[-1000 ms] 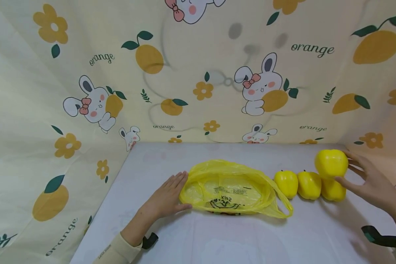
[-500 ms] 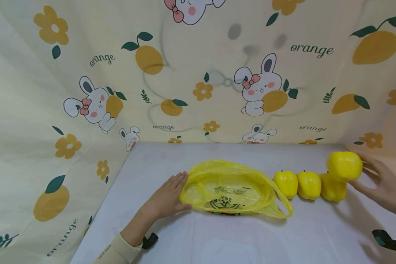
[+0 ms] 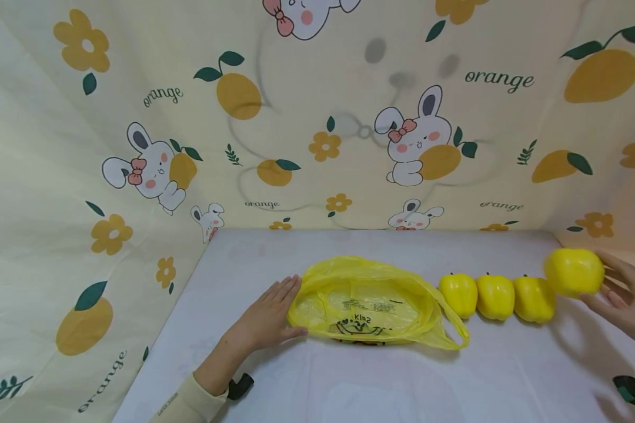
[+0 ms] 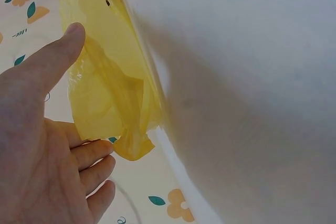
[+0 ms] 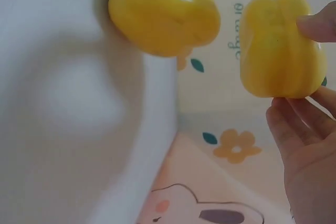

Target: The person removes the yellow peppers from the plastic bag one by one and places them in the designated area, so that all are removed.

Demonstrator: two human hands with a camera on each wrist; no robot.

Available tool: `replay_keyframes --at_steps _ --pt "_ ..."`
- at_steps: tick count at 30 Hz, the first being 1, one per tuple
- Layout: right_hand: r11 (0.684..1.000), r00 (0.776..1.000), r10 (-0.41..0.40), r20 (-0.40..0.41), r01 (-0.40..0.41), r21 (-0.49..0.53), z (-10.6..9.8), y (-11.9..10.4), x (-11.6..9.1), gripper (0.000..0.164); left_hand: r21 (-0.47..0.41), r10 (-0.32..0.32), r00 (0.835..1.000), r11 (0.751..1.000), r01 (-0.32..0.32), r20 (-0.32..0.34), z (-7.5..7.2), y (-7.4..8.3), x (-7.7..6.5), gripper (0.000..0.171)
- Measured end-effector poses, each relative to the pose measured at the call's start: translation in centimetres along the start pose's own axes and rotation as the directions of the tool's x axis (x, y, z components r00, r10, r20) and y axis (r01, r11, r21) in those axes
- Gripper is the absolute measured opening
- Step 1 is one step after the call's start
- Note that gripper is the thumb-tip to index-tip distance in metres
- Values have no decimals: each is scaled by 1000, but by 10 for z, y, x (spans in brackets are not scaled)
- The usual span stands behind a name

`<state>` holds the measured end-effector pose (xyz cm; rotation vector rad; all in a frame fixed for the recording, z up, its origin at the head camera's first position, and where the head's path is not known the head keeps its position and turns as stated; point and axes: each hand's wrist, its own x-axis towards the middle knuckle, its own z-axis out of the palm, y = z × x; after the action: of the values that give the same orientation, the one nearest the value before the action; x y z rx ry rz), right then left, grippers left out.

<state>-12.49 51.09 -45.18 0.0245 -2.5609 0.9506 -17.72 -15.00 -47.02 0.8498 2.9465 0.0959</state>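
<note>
In the head view a yellow plastic bag [image 3: 370, 267] lies on the table, its mouth spread towards me. My left hand [image 3: 264, 314] rests against the bag's left end with fingers extended. The left wrist view has the thumb and fingers of the left hand [image 4: 47, 124] apart beside the thin yellow bag [image 4: 105, 87]. At the right, my right hand [image 3: 627, 299] holds a yellow bell pepper [image 3: 574, 272] above the table. The right wrist view shows that bell pepper [image 5: 281, 51] between thumb and fingertips of the right hand [image 5: 310, 140].
Three more yellow bell peppers stand in a row right of the bag: the left one [image 3: 458, 295], the middle one [image 3: 495, 298] and the right one [image 3: 534, 299]. The white table [image 3: 381, 388] meets a patterned cloth backdrop [image 3: 317, 76] behind and at both sides.
My right hand has moved right with its bell pepper, from above the rightmost pepper in the row to beyond it. The left hand and the bag stay where they were.
</note>
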Motion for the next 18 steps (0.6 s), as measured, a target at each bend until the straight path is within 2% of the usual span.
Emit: replay_keyframes --at_steps 3,7,13,18 --pt "1000 1000 7 -16 -7 3 -1 5 -2 87 3 0 1000 1000 0 -1 -1 0 0 111" --pt "998 999 38 -23 -39 -41 -3 9 -4 84 12 1 1000 1000 -1 -6 -2 0 -1 111" --pt "998 999 42 3 -42 -56 -3 17 -8 78 19 3 1000 1000 -3 -4 -2 -1 -1 111" --pt "997 998 39 44 -36 -74 -3 26 -10 81 12 5 1000 1000 -5 -6 -2 -1 -2 111"
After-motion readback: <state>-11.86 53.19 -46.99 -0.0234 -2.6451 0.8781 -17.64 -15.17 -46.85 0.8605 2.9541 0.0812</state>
